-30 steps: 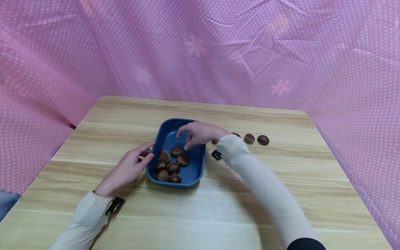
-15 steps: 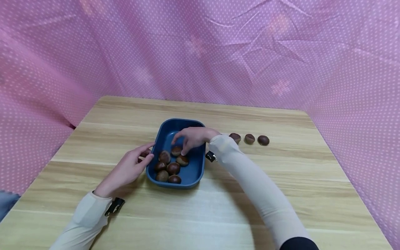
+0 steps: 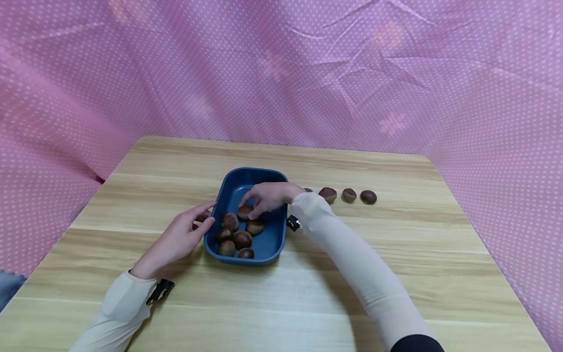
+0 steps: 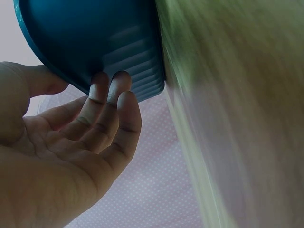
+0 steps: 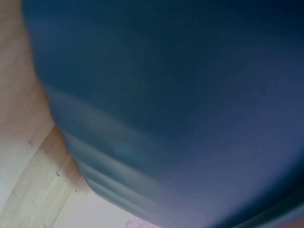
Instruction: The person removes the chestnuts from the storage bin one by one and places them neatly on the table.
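A blue rectangular container stands on the table with several brown chestnuts in its near part. My right hand reaches in over the right rim. Its thumb and index finger pinch one chestnut among the others. The right wrist view holds mostly the container's outer wall, and the fingers are hidden there. Against the left side of the container rests my left hand. In the left wrist view its thumb touches the rim and its loosely bent fingers lie by the outer wall.
To the right of the container, a row of several chestnuts lies on the wooden table; the leftmost is partly behind the right wrist. A pink dotted cloth hangs behind and at the sides of the table.
My right hand has moved left and down into the container, and its thumb and index finger have closed on a chestnut. My left hand has stayed by the container's side.
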The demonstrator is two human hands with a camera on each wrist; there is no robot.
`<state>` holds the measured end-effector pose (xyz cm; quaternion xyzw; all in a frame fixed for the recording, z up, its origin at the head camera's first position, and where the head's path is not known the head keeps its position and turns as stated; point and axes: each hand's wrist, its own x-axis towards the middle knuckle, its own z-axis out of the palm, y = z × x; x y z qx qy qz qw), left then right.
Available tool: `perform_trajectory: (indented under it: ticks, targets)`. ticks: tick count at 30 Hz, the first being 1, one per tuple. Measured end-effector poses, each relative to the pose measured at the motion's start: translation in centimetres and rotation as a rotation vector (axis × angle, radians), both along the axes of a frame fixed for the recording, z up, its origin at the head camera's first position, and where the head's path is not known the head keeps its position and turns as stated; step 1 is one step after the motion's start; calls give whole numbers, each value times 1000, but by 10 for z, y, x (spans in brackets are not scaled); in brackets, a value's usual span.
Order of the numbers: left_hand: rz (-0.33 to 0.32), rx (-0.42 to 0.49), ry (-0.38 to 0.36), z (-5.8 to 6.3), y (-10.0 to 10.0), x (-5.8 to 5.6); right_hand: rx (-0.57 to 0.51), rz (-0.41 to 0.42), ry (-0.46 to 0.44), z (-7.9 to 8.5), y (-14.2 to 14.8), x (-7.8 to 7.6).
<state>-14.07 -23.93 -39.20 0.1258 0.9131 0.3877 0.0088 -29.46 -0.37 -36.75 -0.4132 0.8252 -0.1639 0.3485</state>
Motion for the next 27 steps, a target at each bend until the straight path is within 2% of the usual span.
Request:
perform_trajectory:
  ticks: [14,21,27]
  targets:
    - [5,-8,-1,-2,-1,-1,-142,2,119,8,15,7]
    - [5,-12,0,-1,1,1,-244,-97,56,15,34,12]
    - [14,-17,-11,0,1,1,-296,-123,57,21,57,17]
